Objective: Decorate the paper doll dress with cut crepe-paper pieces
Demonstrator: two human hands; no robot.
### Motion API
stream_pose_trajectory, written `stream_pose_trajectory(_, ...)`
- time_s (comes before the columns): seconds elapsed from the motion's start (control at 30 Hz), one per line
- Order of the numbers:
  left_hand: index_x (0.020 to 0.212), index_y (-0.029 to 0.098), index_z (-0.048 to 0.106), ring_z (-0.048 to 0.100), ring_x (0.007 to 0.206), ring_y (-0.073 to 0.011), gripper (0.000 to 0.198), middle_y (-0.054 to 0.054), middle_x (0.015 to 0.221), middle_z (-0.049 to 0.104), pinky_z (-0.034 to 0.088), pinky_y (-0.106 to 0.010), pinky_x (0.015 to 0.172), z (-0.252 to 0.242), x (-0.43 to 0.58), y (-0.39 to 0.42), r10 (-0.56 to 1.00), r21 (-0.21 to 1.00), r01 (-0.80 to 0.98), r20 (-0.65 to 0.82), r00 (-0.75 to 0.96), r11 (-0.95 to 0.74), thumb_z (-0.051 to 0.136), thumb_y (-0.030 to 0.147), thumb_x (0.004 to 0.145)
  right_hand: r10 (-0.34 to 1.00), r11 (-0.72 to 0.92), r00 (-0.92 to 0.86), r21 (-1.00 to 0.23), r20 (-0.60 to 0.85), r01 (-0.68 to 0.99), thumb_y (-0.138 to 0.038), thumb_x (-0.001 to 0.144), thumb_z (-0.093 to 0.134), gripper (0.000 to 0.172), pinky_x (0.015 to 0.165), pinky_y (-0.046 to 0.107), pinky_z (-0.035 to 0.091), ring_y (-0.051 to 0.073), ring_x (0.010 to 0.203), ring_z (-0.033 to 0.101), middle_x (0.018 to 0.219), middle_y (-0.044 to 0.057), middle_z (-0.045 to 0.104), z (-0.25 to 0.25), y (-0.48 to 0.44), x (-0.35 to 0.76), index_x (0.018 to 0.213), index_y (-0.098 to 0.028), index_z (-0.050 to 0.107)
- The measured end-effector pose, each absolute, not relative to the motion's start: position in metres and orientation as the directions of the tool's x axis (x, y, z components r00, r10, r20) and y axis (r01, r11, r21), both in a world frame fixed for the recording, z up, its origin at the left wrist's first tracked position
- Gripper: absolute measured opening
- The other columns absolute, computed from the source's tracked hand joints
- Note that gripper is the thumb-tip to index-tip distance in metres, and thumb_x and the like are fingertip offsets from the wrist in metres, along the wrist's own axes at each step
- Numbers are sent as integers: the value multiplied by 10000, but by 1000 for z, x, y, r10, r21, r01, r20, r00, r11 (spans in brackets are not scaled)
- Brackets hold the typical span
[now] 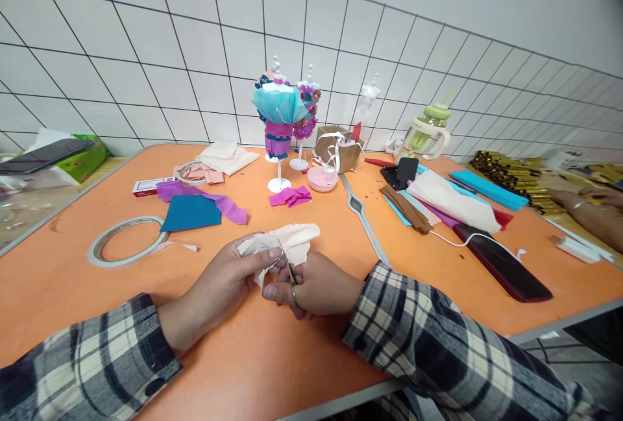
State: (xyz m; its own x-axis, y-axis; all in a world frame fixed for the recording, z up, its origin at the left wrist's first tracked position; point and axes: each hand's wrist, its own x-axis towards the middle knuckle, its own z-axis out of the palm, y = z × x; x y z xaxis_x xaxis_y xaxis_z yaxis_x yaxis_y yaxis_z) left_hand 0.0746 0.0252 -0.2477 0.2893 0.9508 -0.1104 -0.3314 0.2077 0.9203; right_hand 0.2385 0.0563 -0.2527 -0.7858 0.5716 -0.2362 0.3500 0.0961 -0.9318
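My left hand [238, 268] pinches a crumpled piece of white crepe paper [299, 239] above the orange table. Small scissors [291, 273] are in my right hand [318, 285], with its fingers closed around the handles. The scissor blades lie against the paper, close to my left thumb. Beyond my hands stands a small white dress form [278, 129] with a turquoise ruffle and a purple wrap. A magenta paper strip [291, 196] lies in front of it. Blue paper [191, 213], a purple strip [226, 207] and a roll of tape [129, 241] lie to the left.
At the back are another decorated form [307, 116], a brown box [338, 148], a pink bowl [322, 178] and a green-lidded bottle [427, 132]. Coloured paper rolls [455, 200] and a phone [506, 265] lie right. Another person's arm [591, 213] rests at the far right.
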Motion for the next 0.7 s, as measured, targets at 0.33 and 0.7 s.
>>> stream_pose_trajectory(0.33,718,144,671,601,580,-178,148,-55,659,665,493,-282,545,-251,71,27,940,915,-320,-145,310,247,685,281,774,582,62,-738,-886,-342,459,-587,777,619,429,396,173,376,75,403,477,476,-47,516,-255,58,241,730,-164,560)
stream_pose_trajectory(0.7,675,178,598,524,594,-150,236,7,632,570,429,-260,557,-256,68,29,982,976,-180,-94,167,124,654,356,820,600,57,-727,-888,-335,457,-661,713,639,498,389,168,400,83,453,509,553,-31,556,-251,58,242,744,-173,545)
